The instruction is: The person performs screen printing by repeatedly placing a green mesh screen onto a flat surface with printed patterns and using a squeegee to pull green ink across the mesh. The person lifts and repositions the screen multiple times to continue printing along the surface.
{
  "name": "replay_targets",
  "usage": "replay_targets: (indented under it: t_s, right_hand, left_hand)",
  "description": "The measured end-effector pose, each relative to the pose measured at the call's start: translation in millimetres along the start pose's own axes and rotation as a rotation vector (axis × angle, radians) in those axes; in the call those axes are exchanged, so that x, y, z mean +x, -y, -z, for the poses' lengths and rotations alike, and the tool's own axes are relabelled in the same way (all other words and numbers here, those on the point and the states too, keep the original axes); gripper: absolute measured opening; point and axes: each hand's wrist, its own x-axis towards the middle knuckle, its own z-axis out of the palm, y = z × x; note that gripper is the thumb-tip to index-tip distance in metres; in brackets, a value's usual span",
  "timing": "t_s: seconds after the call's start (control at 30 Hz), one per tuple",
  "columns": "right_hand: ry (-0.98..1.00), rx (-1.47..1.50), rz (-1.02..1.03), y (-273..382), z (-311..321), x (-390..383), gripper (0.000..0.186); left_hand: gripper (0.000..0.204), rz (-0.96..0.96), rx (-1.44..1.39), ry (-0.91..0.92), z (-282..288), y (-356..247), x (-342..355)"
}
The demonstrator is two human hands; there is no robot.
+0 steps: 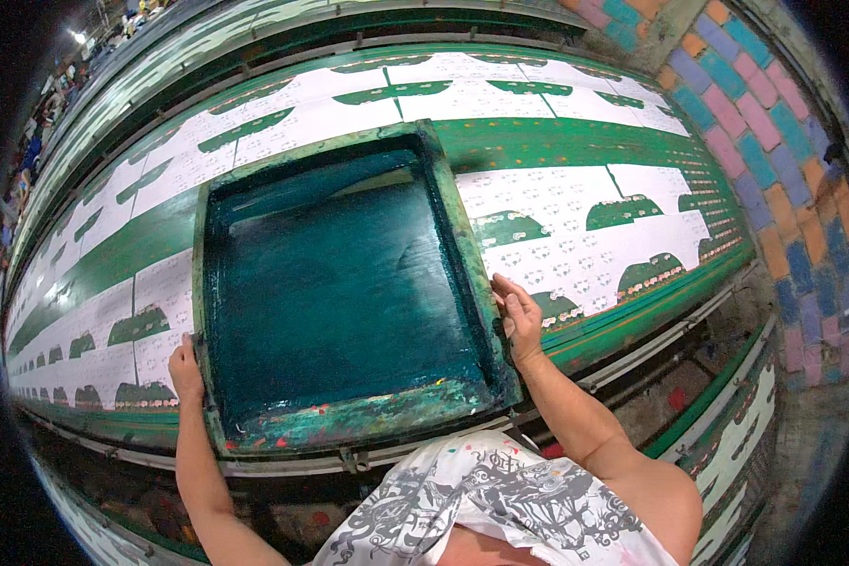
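A wide screen-printing frame (321,426) lies in front of me, its mesh covered with dark teal ink. Green, paint-stained bars run round it, and a darker strip of ink sits along the far inner side. My left hand (187,370) holds the frame's left bar near its lower part, fingers bent against the edge. On the opposite side, my right hand (521,319) is at the right bar, its fingers loosely curled along the outer edge. The undersides of both grips are hidden. White cut fabric panels (575,247) with small prints lie flat under and around the frame.
The long green printing table (557,137) stretches left and right, with a metal rail (660,335) along its near edge. Other printing tables stand behind me and beyond the far side. To the right is a walkway of coloured bricks (755,123).
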Motion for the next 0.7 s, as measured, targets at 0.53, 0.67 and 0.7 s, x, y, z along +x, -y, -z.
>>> replay_targets:
  t_s: [0.53,0.67,0.7]
  right_hand:
    - [0.154,0.087,0.022,96.3,12.5,45.2,0.068]
    - [0.185,-0.128,0.023,141.6,96.3,75.7,0.064]
    - [0.207,-0.172,0.034,149.5,119.9,88.4,0.06]
  left_hand:
    - [0.079,0.413,-0.53,0.147,8.0,-12.3,25.1]
    - [0.077,0.43,-0.805,0.228,-30.7,-154.8,-33.9]
    - [0.076,0.433,-0.846,0.27,-32.7,-177.5,-46.6]
